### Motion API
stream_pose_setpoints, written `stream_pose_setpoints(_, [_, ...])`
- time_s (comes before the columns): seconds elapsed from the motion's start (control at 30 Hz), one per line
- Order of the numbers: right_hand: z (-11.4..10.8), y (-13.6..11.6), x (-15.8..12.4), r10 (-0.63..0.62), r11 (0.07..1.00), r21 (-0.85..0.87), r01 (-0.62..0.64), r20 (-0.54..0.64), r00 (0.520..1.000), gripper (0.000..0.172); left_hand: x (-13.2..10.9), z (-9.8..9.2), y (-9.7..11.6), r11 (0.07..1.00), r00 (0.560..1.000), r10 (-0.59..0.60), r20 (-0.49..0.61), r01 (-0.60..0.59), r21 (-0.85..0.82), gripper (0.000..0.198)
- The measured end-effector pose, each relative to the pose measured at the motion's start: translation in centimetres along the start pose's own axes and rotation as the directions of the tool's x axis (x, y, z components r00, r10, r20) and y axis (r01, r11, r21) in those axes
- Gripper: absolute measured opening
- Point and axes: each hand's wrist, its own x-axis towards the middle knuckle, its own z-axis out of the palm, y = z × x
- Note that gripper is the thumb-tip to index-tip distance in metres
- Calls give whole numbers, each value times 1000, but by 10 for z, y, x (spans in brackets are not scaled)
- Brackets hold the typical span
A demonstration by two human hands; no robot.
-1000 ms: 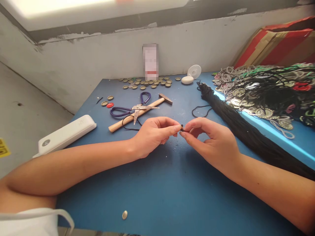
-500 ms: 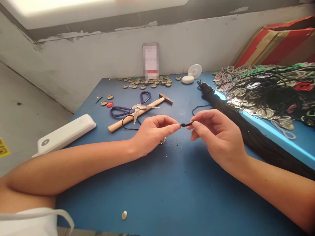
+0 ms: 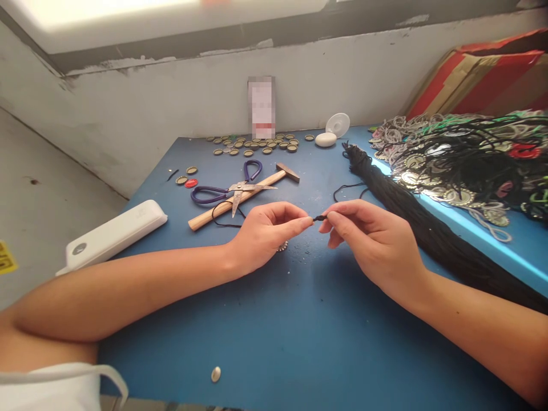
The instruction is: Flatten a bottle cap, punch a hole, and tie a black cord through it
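A black cord [image 3: 319, 218] with a knot in it spans the short gap between my hands, above the blue table [image 3: 274, 337]. My left hand [image 3: 274, 231] pinches one end between thumb and forefinger. Close to the knot, the thumb and forefinger of my right hand [image 3: 370, 234] grip the other side. Partly hidden under my left hand is a bottle cap [image 3: 283, 246] with a crimped, shiny edge. A loop of black cord [image 3: 214, 214] shows beyond my left wrist, and another loose strand [image 3: 342, 186] lies behind my right hand.
Scissors [image 3: 240, 187] lie open across a wooden-handled hammer [image 3: 205, 218]. Many bottle caps [image 3: 248, 153] are spread along the wall. To the right lie a thick black cord bundle [image 3: 398, 197] and a heap of corded caps [image 3: 454, 165]. A white power bank [image 3: 115, 234] sits left.
My right hand has moved slightly left along the cord, narrowing the gap to my left hand. The left hand has stayed almost still, keeping its pinch.
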Motion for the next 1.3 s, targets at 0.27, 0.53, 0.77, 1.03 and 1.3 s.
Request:
stream_pose_setpoints(0.27, [0, 1, 2, -59, 998, -25, 60, 47, 997, 22, 1, 0, -1, 1000, 1000, 3, 22, -3, -9, 32])
stream_pose_setpoints(0.53, [1, 2, 1, -105, 982, -153, 112, 48, 993, 2, 1, 0, -1, 1000, 999, 25, 34, -25, -12, 31])
stream_pose_setpoints(0.77, [-1, 2, 2, -112, 972, -209, 111, 6, 994, 4, 0, -1, 0, 996, 1000, -11, -29, 8, -89, 31])
stream_pose_setpoints(1.03, [-2, 3, 1, -101, 977, -181, 116, 88, 991, 24, 1, 0, 0, 1000, 1000, 17, -19, -17, -16, 37])
stream_pose_setpoints(1.3, [0, 4, 2, -82, 978, -184, 95, 79, 993, 7, 0, -1, 1, 1000, 1000, 20, -8, -20, -15, 36])
